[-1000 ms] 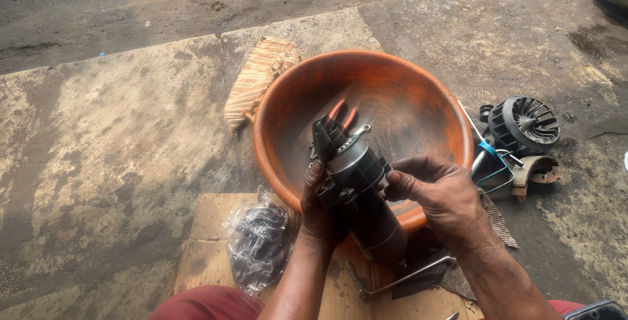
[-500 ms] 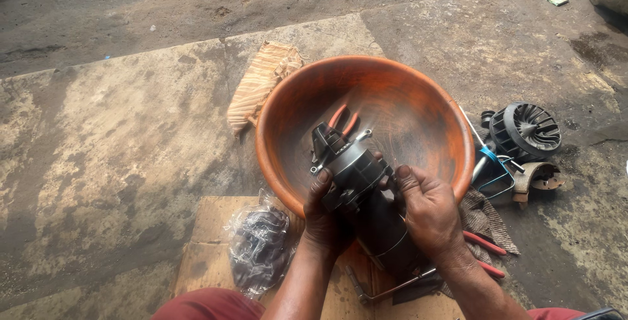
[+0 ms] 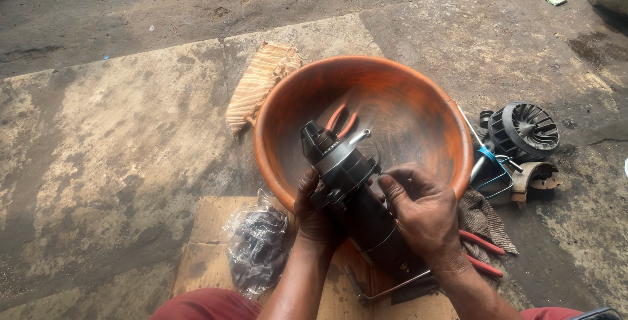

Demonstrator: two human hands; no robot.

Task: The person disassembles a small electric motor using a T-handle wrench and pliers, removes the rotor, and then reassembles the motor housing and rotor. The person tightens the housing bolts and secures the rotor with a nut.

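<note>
Over an orange basin on the concrete floor, the left hand grips a dark motor while right-hand fingers pinch its housing, apparently mid-dismantling; steady support seems needed next.

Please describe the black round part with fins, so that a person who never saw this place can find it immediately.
Start at the big orange basin in the middle of the concrete floor. Just past its rim, on the side of the person's right hand, lies the black finned part. Its ring of radial fins sets it apart from the blue wire piece beside it.
</note>
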